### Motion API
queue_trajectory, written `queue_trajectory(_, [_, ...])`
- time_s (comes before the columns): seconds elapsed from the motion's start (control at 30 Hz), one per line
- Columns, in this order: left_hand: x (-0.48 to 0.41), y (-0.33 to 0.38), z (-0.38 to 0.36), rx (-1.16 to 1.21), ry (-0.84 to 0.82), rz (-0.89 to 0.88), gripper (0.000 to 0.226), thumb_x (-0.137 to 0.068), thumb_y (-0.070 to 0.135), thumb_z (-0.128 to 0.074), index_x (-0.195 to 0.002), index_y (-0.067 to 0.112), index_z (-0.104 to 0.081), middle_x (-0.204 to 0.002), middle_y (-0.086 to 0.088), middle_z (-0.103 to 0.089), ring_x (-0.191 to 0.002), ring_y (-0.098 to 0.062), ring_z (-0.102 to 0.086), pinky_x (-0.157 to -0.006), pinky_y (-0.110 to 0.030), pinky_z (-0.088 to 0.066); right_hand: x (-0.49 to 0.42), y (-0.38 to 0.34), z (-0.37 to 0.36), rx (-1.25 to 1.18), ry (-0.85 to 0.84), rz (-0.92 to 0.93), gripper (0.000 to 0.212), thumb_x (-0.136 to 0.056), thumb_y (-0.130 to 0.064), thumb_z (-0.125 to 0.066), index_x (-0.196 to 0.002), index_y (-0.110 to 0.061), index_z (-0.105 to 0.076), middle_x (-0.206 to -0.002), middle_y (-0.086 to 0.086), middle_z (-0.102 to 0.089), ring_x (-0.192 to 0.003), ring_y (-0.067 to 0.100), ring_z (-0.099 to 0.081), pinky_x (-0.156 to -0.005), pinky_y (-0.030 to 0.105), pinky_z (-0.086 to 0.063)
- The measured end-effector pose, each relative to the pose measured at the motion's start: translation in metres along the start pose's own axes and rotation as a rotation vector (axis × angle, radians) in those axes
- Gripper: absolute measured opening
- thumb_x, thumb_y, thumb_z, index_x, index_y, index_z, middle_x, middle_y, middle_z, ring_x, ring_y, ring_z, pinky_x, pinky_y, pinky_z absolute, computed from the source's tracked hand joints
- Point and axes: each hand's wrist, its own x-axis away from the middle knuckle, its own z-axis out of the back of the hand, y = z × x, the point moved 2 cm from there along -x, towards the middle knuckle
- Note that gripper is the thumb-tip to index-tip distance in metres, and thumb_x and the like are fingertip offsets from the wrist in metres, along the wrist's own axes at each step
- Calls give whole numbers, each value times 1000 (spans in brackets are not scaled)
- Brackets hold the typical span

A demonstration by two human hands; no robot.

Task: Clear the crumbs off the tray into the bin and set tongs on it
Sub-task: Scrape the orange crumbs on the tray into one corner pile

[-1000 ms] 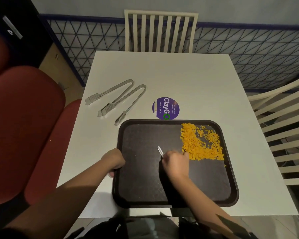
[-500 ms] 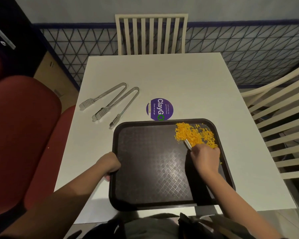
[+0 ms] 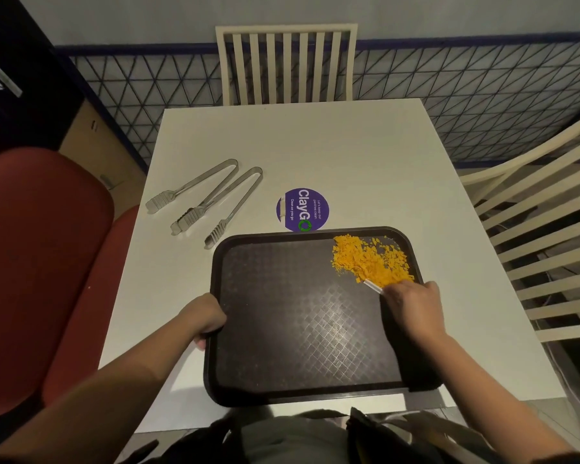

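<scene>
Orange crumbs [image 3: 370, 259] heaped in tray's [image 3: 302, 398] far right corner. Right hand [image 3: 412, 304] pinching a small clear scraper [image 3: 373, 287] at the heap; left hand [image 3: 203, 318] clamped on tray's left rim

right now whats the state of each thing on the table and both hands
tray: flat on table, mostly bare
crumbs: piled in tray's far right corner
two tongs: on table, off the tray
sticker: flat, partly under tray edge
left hand: gripping tray's left rim
right hand: holding small scraper against crumbs
</scene>
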Motion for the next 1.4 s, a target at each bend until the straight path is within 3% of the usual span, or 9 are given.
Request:
queue_trajectory(0.17, [0, -1, 0, 10, 2, 15, 27, -84, 5, -56, -110, -2, -60, -98, -24, -70, -69, -36, -74, -65, -46, -62, 0, 11, 21, -28, 43, 42, 8, -77, -15, -74, -75, -22, -71, -70, -3, -68, -59, 22, -61, -62, 28, -28])
queue_trajectory(0.33, [-1, 0, -2, 33, 16, 30, 25, -87, 5, -57, -111, -2, -57, -101, -25, -68, -72, -37, -73, -68, -46, -62, 50, 16, 15, 52, -131, 212, 30, -61, -9, -82, -77, -29, -67, -69, -9, -63, -58, 14, -60, -58, 26, -31])
queue_trajectory(0.43, [-2, 0, -3, 28, 21, 43, 26, -87, 5, -57, -111, -3, -57, -99, -26, -69, -71, -38, -73, -68, -47, -61, 58, 29, 11, 81, -167, 183, 38, -56, -2, -81, -80, -27, -64, -73, -9, -62, -60, 14, -59, -58, 26, -33])
queue_trajectory(0.7, [0, 3, -3, 14, 44, 73, 19, -87, 8, -58, -103, -3, -59, -95, -26, -70, -72, -37, -73, -70, -45, -62, 5, 39, 1, 53, -77, 206, 21, -74, -6, -73, -81, -24, -65, -76, -4, -64, -70, 20, -59, -62, 32, -40])
queue_trajectory(1.03, [-4, 0, -4, 16, 57, 56, 20, -87, 5, -60, -106, -1, -57, -99, -23, -68, -77, -39, -73, -73, -46, -61, -43, 23, 4, 4, -24, 278, 15, -73, -3, -73, -78, -17, -70, -73, 2, -67, -68, 29, -63, -61, 31, -39])
queue_trajectory(1.4, [-8, -2, -3, 52, 41, 63, 22, -89, 9, -57, -108, -1, -58, -96, -25, -68, -72, -38, -73, -67, -47, -62, 3, 39, 7, 65, -89, 276, 21, -69, -8, -77, -79, -23, -66, -73, -5, -64, -67, 22, -59, -60, 28, -33])
